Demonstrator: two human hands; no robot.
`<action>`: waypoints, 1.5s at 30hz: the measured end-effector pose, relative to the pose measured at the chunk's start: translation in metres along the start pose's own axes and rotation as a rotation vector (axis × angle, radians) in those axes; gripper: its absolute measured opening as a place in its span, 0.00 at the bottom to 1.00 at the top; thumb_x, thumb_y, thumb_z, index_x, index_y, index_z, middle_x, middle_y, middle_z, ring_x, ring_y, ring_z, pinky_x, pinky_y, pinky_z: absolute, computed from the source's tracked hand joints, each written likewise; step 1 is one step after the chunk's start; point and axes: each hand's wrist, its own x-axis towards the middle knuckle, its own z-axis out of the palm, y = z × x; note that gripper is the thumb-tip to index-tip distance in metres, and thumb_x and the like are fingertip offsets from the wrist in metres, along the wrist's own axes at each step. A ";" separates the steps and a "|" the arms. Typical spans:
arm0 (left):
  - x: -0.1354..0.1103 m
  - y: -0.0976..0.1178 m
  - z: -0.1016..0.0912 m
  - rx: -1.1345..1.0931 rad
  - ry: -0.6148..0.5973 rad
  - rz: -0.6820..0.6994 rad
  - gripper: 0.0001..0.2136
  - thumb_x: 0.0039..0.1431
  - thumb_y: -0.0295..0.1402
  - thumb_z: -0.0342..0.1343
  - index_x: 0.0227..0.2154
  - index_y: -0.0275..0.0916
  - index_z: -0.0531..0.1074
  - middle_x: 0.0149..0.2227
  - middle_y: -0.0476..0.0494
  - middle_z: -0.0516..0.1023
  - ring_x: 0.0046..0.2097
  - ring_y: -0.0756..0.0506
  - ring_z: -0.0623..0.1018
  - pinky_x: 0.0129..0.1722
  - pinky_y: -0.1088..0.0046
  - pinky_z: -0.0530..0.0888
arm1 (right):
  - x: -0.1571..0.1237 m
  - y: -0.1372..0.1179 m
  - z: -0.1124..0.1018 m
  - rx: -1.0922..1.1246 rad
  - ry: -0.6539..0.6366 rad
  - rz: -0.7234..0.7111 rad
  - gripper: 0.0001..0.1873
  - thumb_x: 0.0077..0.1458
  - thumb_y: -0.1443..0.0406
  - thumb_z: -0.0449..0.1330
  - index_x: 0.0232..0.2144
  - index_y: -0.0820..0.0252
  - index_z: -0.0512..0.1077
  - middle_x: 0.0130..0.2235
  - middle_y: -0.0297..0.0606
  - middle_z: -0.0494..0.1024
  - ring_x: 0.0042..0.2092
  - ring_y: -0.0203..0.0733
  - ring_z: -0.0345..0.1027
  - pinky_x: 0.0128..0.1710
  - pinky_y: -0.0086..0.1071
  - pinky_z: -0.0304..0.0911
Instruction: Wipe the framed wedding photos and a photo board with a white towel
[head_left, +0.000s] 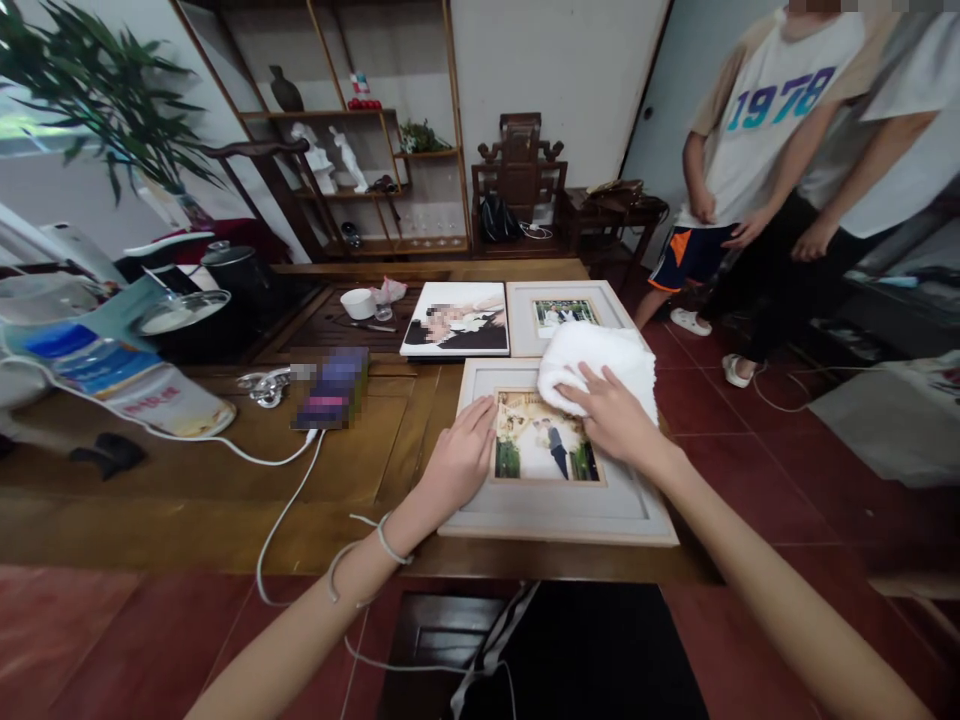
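Observation:
A picture frame (637, 515) with a pale wooden border lies flat at the table's near edge, a photo of figures set in its wide mat. My right hand (619, 415) holds a folded white towel (592, 355) against the frame's upper right part. The towel also overlaps the second pale frame (517, 300) behind it. On the left side of the near frame rests my left hand (465, 450), its fingers stretched out and lying flat with nothing in them. Beside the second frame is a photo panel (457, 335) showing a close-up in black and white clothes.
A phone (332, 390) with a white charging cable lies left of the frames on the wooden table (397, 440). Further left are a large plastic bottle (135, 385) and a dark pot (232, 270). A white cup (358, 303) stands behind. Two people (772, 130) stand at the right.

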 end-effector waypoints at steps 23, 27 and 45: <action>0.001 -0.001 0.000 0.032 -0.041 0.016 0.19 0.66 0.28 0.42 0.58 0.33 0.61 0.61 0.37 0.65 0.63 0.41 0.63 0.61 0.58 0.65 | 0.006 0.003 0.011 0.015 0.060 0.034 0.36 0.44 0.78 0.51 0.58 0.66 0.64 0.61 0.54 0.63 0.66 0.54 0.46 0.63 0.52 0.43; 0.002 0.001 -0.001 0.010 -0.030 -0.008 0.19 0.66 0.28 0.42 0.58 0.34 0.62 0.61 0.37 0.65 0.63 0.41 0.64 0.61 0.58 0.65 | 0.016 0.009 0.012 -0.021 0.035 0.015 0.35 0.43 0.79 0.51 0.57 0.65 0.66 0.62 0.50 0.62 0.66 0.56 0.45 0.62 0.55 0.42; 0.001 0.000 0.001 0.061 -0.039 0.003 0.19 0.66 0.28 0.42 0.59 0.33 0.60 0.62 0.36 0.64 0.63 0.42 0.63 0.60 0.59 0.65 | -0.077 -0.054 -0.029 0.239 -0.204 -0.125 0.41 0.38 0.80 0.47 0.56 0.55 0.67 0.65 0.40 0.57 0.66 0.48 0.46 0.62 0.48 0.51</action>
